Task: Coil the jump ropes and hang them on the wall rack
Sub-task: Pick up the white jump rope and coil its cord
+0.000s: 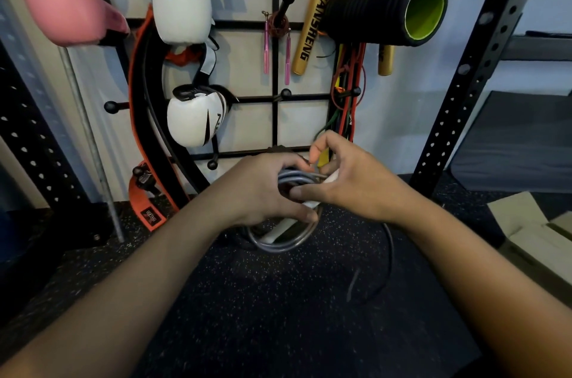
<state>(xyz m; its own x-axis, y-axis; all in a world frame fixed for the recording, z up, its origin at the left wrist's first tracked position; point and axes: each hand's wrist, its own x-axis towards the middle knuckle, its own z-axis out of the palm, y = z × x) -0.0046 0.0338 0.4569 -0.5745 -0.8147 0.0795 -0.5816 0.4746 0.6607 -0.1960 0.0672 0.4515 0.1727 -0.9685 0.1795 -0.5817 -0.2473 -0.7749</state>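
Grey jump rope [280, 243]: coiling step, loops bunched in closed left hand [266, 192], right hand [349, 179] pinching white handle [329, 178] below wall rack [275, 62]; next, secure loose tail, hang.

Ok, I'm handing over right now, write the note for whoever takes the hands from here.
Left hand: closed around the grey rope coil, holding the loops together.
Right hand: fingers pinching a white handle at the coil.
Loose tail hangs from the right hand toward the floor, not yet wound in.
Done: a rope with pink handles already hangs coiled on an upper peg of the wall rack.
Left: wind in the tail, secure the coil, hang it on a free peg.
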